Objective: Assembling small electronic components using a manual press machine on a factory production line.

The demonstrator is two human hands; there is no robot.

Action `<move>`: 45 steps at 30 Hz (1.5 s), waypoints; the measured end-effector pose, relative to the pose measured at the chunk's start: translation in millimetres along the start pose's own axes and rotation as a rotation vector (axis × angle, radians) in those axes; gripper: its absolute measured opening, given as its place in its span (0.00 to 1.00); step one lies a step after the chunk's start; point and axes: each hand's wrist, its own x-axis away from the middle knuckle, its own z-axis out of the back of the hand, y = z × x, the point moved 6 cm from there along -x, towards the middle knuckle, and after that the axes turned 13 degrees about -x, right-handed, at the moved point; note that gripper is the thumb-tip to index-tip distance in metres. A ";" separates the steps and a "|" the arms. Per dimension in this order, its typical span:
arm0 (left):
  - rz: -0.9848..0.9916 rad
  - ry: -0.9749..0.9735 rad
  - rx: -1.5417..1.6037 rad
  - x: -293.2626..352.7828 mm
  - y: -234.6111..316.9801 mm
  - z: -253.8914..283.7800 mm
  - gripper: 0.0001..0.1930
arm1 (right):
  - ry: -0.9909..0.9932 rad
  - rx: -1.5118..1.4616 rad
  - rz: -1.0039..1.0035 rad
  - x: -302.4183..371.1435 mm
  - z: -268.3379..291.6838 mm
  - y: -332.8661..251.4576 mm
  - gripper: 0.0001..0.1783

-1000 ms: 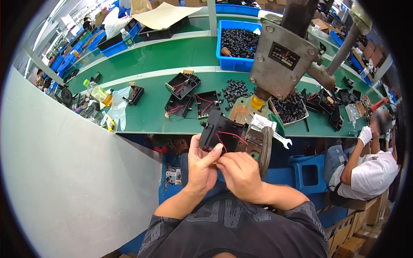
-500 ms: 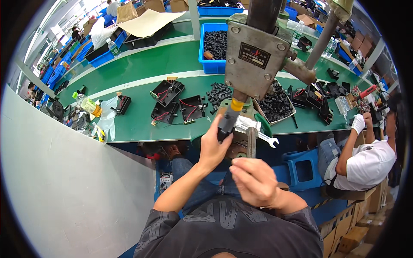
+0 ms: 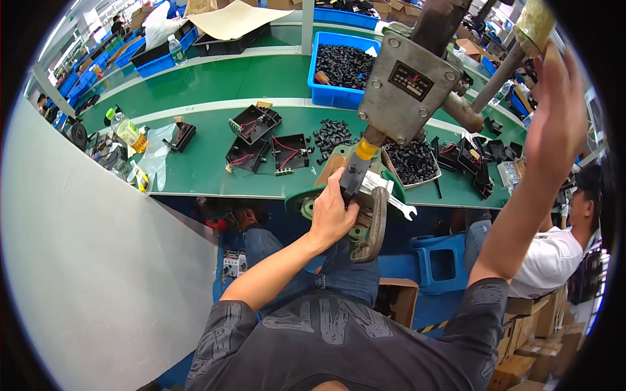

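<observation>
My left hand is closed around a black rectangular plastic part, which it holds below the yellow-banded ram of a hand press. My right hand is raised at the upper right, fingers stretched upward and slightly blurred. It is close to the tape-wrapped end of the press lever; whether they touch is unclear. A curved metal clamp sits at the press base, beside my left hand. An open-ended wrench lies just right of the clamp.
Small black parts lie in a pile, a shallow box and a blue bin. Open black housings with red wires lie on the green bench. A co-worker in a white shirt sits at right, near a blue stool.
My right hand has risen from beside the clamp to the lever end at upper right, its fingers straightening. My left hand still holds the black part. The view has tilted slightly.
</observation>
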 end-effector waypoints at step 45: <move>0.141 0.283 0.034 -20.9 -21.2 50.6 0.31 | -0.019 -0.443 -0.256 -25.6 2.4 73.6 0.23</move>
